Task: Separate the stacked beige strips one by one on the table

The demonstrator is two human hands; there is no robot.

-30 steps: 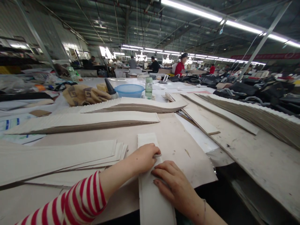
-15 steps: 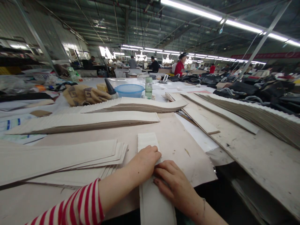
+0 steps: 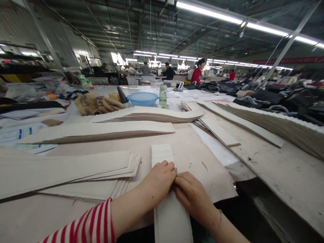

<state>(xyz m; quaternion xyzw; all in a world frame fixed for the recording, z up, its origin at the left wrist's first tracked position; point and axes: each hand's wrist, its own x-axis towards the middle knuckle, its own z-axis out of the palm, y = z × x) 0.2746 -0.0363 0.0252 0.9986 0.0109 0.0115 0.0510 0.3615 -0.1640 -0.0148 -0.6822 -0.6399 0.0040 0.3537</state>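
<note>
A long white strip [image 3: 162,153] lies lengthwise on the table and hangs over its near edge. My left hand [image 3: 159,179], fingers curled, presses on the strip from the left. Beside it, my right hand [image 3: 191,192] also rests curled on the strip's right edge, and the two hands touch at the fingertips. Whether either hand pinches the strip's edge is hidden by the fingers. A fanned stack of the same white strips [image 3: 65,168] lies just left of my left hand.
More fanned strip stacks [image 3: 101,131] [image 3: 152,114] lie further back, and long rows [image 3: 265,123] run along the right. A blue bowl [image 3: 143,99], a bottle [image 3: 163,95] and a patterned cloth [image 3: 97,103] stand behind them. Other people work far off.
My two hands have drawn together on the strip until their fingertips meet; my left hand slid slightly toward the strip's right edge. The camera shifted a little.
</note>
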